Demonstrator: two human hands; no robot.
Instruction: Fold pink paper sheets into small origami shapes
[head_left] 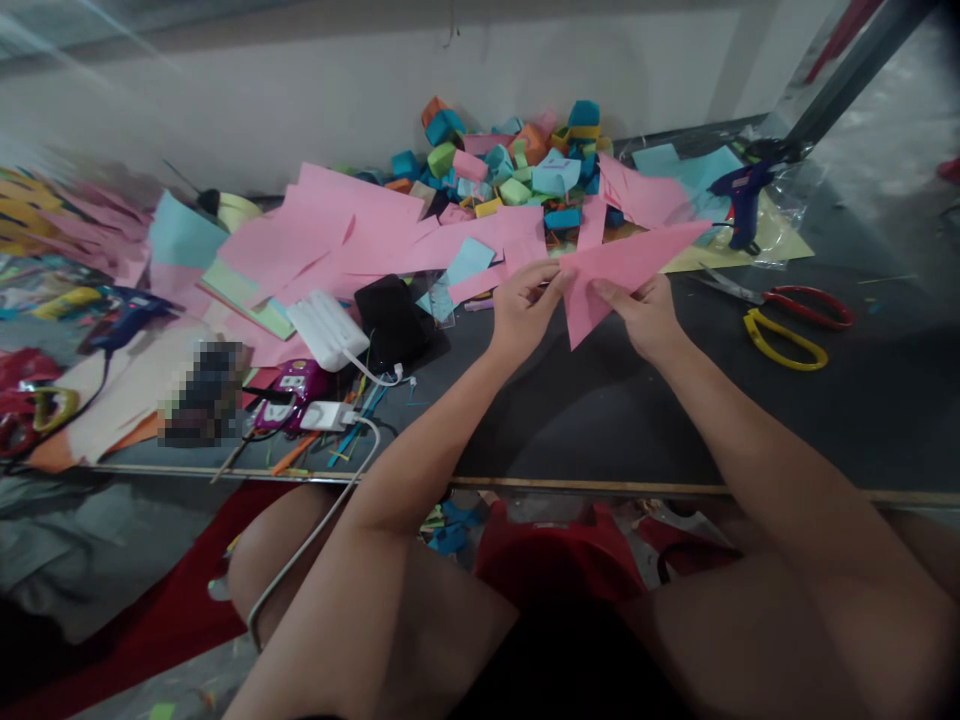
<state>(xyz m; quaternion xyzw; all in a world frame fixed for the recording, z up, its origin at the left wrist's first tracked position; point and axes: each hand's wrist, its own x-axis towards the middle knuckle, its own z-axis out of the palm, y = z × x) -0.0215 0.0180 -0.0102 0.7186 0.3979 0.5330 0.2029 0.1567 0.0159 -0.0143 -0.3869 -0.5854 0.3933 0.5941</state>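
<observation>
A sheet of pink paper (637, 262), folded into a pointed, triangular shape, is held up over the dark table (540, 430). My left hand (529, 300) pinches its left edge between thumb and fingers. On its lower right side, my right hand (645, 310) grips it with the thumb pressed on the near face. One long tip of the paper points to the upper right and another points down. Just right of my right hand lies a pair of scissors (795, 320) with one red and one yellow handle, blades open.
Folded paper cubes (517, 165) are heaped by the wall, with loose pink sheets (337, 225) to their left. A blue glue gun (745, 205) stands at the back right, another glue gun (131, 312) at the left. A white power bank (328, 328) and black phone (394, 318) lie nearby.
</observation>
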